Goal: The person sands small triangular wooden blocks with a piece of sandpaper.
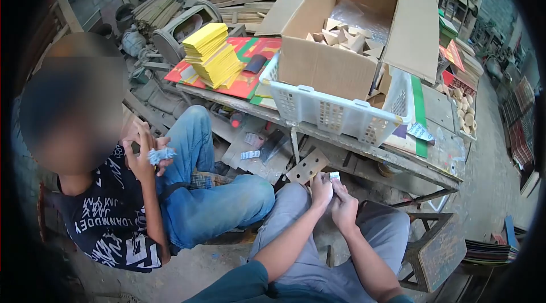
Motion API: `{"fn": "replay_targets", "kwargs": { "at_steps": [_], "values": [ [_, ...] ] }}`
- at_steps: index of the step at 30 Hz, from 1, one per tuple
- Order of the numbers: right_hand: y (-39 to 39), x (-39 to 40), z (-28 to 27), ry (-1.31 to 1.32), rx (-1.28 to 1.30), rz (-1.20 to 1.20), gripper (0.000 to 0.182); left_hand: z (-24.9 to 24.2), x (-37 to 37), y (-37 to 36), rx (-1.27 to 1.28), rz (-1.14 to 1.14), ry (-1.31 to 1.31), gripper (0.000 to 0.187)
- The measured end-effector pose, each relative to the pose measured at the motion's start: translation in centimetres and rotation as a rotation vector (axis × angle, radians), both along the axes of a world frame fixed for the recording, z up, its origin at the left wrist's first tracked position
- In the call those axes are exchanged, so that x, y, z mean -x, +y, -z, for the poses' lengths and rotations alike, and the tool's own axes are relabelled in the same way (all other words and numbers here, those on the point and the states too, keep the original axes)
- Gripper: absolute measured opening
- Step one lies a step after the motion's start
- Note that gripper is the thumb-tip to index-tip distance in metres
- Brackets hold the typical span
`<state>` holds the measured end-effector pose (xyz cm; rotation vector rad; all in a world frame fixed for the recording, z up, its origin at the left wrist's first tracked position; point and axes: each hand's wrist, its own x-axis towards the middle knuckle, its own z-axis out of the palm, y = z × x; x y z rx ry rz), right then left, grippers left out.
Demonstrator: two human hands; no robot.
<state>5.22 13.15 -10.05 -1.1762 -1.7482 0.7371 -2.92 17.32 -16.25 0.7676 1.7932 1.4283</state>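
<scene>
My left hand [322,191] and my right hand [344,207] are close together above my lap, fingers closed. A small whitish piece [334,176] pokes up between the fingertips, mostly on the right hand's side; its kind is too small to tell. What the left fingers pinch, if anything, is hidden. Just beyond the left hand is a flat wooden board with round holes [307,167]. To my left sits a person whose hands [147,149] hold a small pale blue bundle [161,155].
Ahead stands a table [318,135] bearing a white plastic basket [335,114] with an open cardboard box [327,67] of wooden pieces. Yellow stacked pieces [213,58] lie left of it. A wooden stool [439,253] is at my right. Wood pieces fill a tray at the table's right.
</scene>
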Motion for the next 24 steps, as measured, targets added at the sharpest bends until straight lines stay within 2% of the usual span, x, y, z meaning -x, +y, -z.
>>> {"fn": "replay_targets", "kwargs": {
  "at_steps": [4,6,10,12,13,15,16,18,21,24],
  "values": [
    [1.6,-0.8,0.8,-0.043,0.119,0.051,0.047,-0.1,-0.2,-0.1,0.022,0.131,-0.289,0.016],
    [0.9,-0.6,0.3,-0.019,0.044,0.018,0.046,-0.8,0.1,0.0,0.004,0.103,-0.168,0.013],
    [0.6,0.1,-0.2,0.017,-0.022,0.007,0.046,-0.6,0.2,0.0,-0.056,0.073,-0.231,0.012],
    [1.5,-0.4,0.6,-0.053,0.078,0.049,0.048,-0.9,0.4,-0.3,-0.061,0.094,-0.277,0.013],
    [1.8,-0.7,0.8,-0.081,0.162,0.071,0.049,-1.4,0.6,-0.4,0.013,0.140,-0.324,0.012],
    [1.7,-0.7,0.8,-0.057,0.108,0.090,0.049,-2.5,0.8,-0.3,0.121,0.185,-0.383,0.010],
    [1.4,-0.7,0.5,-0.038,0.062,0.107,0.048,-1.5,0.5,-0.1,0.122,0.188,-0.382,0.010],
    [0.6,0.1,-0.4,0.006,0.028,0.080,0.048,1.5,-0.3,0.5,-0.122,0.029,-0.136,0.010],
    [0.7,0.1,0.1,0.019,0.037,0.075,0.048,3.8,-0.1,0.7,-0.111,0.087,-0.187,0.009],
    [1.2,-0.5,0.4,-0.006,0.092,0.094,0.049,-0.3,0.1,-0.2,-0.002,0.160,-0.256,0.009]
  ]
}}
